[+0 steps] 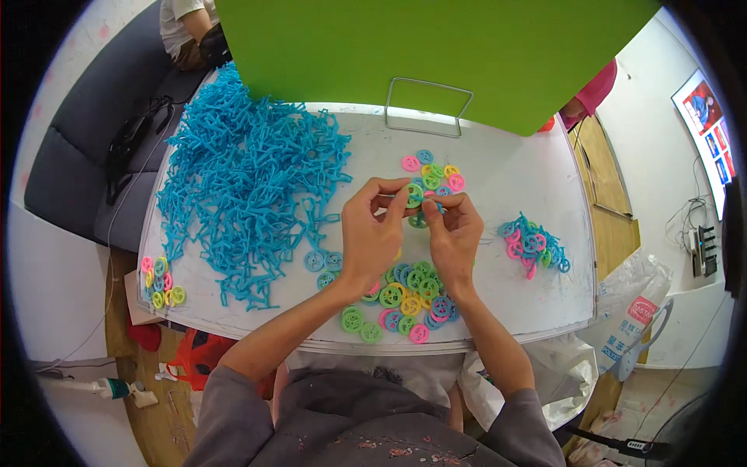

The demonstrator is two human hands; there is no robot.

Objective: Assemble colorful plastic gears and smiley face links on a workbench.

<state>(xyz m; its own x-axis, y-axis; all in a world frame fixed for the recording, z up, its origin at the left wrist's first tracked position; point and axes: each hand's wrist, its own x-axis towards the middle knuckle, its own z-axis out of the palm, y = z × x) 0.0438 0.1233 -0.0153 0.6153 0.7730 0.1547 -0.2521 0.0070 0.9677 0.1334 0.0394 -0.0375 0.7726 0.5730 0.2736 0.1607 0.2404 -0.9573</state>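
My left hand (370, 233) pinches a small green plastic wheel (415, 196) above the middle of the white table. Close beside it, my right hand (454, 245) grips a small blue plastic piece (440, 208), mostly hidden by the fingers; wheel and piece meet or nearly meet. Beneath and nearer my body lie loose wheels (411, 288) in green, yellow, pink and blue. Past my fingertips is a smaller group of wheels (433, 177). A big heap of blue plastic pieces (253, 167) spreads to the left. On the right sit blue pieces with wheels attached (537, 245).
A green panel (443, 54) rises at the table's far side, with a bent wire frame (428, 109) before it. More wheels (161, 284) lie at the left edge. White plastic bags (560, 373) hang by the near right edge. Two people are partly visible beyond the table.
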